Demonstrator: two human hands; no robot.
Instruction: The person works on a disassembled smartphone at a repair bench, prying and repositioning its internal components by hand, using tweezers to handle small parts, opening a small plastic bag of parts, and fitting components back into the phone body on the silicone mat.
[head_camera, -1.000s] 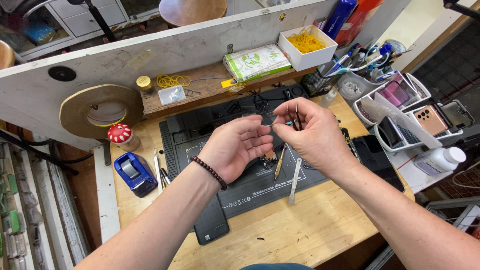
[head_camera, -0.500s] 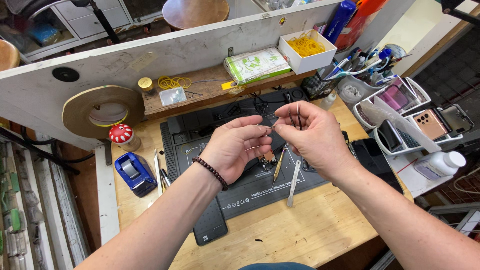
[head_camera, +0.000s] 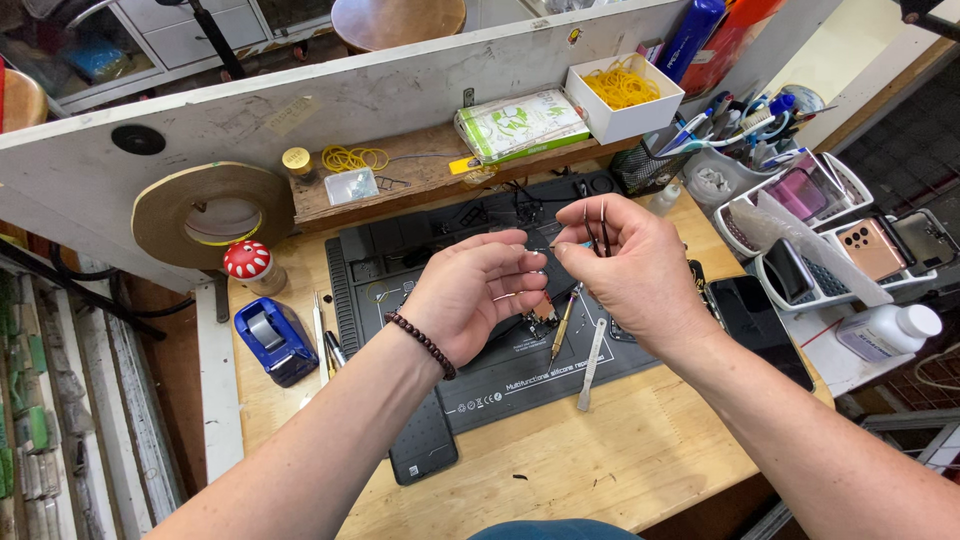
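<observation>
Hovering above the black silicone mat (head_camera: 600, 375), the right hand (head_camera: 630, 270) grips upright tweezers (head_camera: 597, 222), while the left hand (head_camera: 470, 295) pinches something too small to identify.

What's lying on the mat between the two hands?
In the head view, a yellow-handled screwdriver lies on the black silicone mat, beneath the gap between left hand and right hand.

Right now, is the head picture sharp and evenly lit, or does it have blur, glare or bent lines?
In the head view, daylight is even and soft. The left hand and right hand, which holds tweezers, are sharp. Shadows on the black silicone mat are faint. The white board edge slants, perhaps from the wide lens. The upper right corner is bright.
</observation>
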